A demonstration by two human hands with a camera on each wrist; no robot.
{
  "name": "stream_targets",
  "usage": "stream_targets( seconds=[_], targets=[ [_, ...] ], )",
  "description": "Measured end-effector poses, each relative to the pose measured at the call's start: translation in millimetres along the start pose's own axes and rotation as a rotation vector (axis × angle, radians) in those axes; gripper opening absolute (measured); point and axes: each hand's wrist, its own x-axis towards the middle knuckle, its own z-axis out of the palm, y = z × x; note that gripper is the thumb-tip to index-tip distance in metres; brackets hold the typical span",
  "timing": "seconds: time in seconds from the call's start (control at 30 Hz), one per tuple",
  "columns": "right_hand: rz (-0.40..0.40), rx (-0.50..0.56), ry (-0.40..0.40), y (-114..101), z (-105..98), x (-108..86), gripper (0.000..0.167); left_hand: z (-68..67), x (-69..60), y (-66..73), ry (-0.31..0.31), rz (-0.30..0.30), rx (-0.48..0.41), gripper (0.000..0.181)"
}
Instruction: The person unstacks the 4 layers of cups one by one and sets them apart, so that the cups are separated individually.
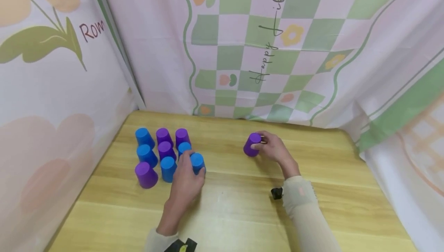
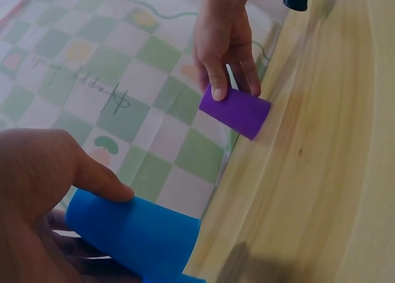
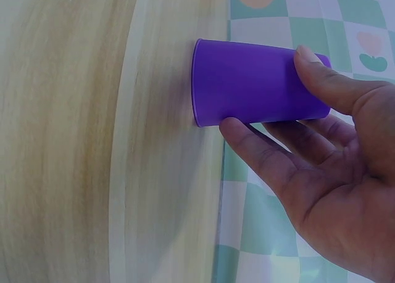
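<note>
My right hand (image 1: 274, 147) holds an upside-down purple cup (image 1: 250, 148) between thumb and fingers, toward the back of the table. In the right wrist view, the thumb lies near the narrow base of that purple cup (image 3: 253, 82), and its rim faces the tabletop. At the near right corner of a group of upturned cups, my left hand (image 1: 187, 178) grips a blue cup (image 1: 197, 161). The left wrist view has the thumb on the side of this blue cup (image 2: 139, 227); the fingers behind it are partly hidden. Another blue cup (image 1: 184, 148) stands just behind, partly covered by the hand.
Several more blue and purple cups stand upside down in rows, including a purple cup (image 1: 146, 175) at the near left and a blue cup (image 1: 168, 169) beside my left hand. Printed curtains (image 1: 232, 32) hang along the back and sides of the wooden table (image 1: 229, 213).
</note>
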Motion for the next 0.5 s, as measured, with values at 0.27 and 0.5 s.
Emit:
stream_targets(
  seconds=[0.27, 0.5],
  targets=[
    [0.008, -0.004, -0.003, -3, -1, -0.8, 0.065, -4.3, -5.4, -9.3, -0.009, 0.003, 0.063, 0.063],
    [0.002, -0.002, -0.005, -4, -2, -1.9, 0.065, -2.5, -4.3, -13.0, 0.001, -0.006, 0.098, 0.063]
  ],
)
